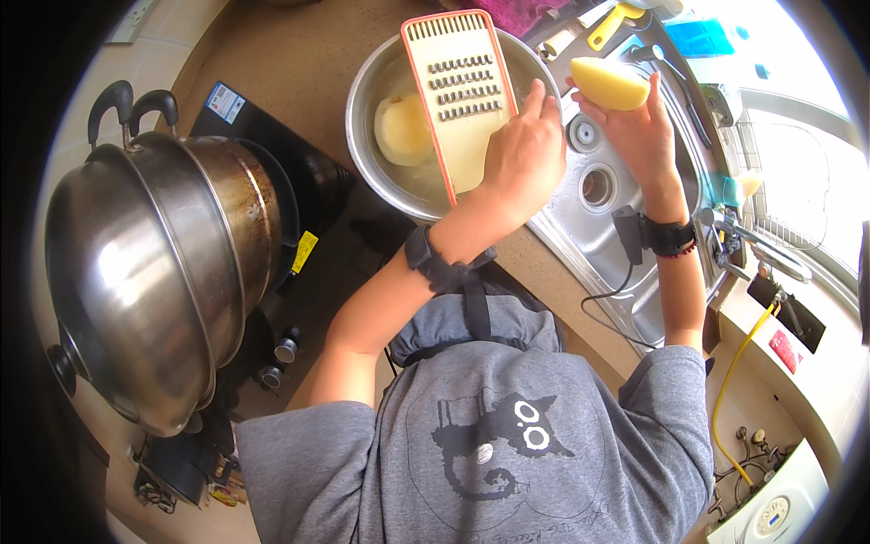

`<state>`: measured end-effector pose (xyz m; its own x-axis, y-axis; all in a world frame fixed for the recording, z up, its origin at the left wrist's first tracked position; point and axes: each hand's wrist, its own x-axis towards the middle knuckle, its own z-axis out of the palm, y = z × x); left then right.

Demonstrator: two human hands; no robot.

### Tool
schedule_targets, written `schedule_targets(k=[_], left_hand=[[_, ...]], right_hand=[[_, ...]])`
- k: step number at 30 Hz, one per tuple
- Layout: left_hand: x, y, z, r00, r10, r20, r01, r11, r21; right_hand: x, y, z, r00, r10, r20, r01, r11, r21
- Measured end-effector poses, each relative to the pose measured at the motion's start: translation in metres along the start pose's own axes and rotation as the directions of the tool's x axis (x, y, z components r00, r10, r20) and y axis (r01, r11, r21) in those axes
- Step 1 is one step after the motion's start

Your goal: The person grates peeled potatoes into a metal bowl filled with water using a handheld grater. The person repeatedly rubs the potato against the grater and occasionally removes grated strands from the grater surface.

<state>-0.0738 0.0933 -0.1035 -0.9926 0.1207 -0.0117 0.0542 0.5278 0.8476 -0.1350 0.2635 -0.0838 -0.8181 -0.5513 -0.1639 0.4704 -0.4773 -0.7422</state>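
A flat grater with an orange-red rim and metal teeth (465, 88) slants across a metal basin (357, 153). My left hand (527, 156) holds the grater's lower right side, above the basin. Its thumb is hidden. In the basin, a peeled pale-yellow potato (402, 129) sits in cloudy liquid, partly covered by the grater. My right hand (635, 136) is raised over the sink, palm up, with a cut, peeled piece of potato (610, 83) held between its fingers and thumb.
The basin stands on a brown countertop (292, 61) beside a stainless-steel sink (578, 204). Large stacked steamer pots (163, 272) fill the left side. A yellow-handled utensil (608, 27) and a purple cloth (506, 10) lie at the back. A faucet (754, 245) is right of the sink.
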Motion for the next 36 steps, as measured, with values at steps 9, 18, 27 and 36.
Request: schedule_targets(k=[9,18,27,36], left_hand=[[-0.061,-0.005,-0.004,0.967,0.25,0.044,-0.254,0.938,0.236],[-0.109,-0.029,0.023,0.982,0.141,0.128,-0.191,0.751,0.632],[-0.091,-0.048,0.043,0.977,0.103,0.187,-0.199,0.757,0.622],[-0.096,-0.061,0.057,0.957,0.275,0.088,-0.253,0.651,0.716]], right_hand=[[0.004,0.009,0.012,0.984,-0.134,-0.119,0.056,0.861,-0.506],[0.016,0.056,0.06,0.924,-0.071,0.376,0.342,-0.287,-0.895],[0.01,0.077,0.053,0.907,-0.109,0.408,0.351,-0.341,-0.872],[0.002,0.072,0.05,0.908,-0.067,0.414,0.397,-0.183,-0.899]])
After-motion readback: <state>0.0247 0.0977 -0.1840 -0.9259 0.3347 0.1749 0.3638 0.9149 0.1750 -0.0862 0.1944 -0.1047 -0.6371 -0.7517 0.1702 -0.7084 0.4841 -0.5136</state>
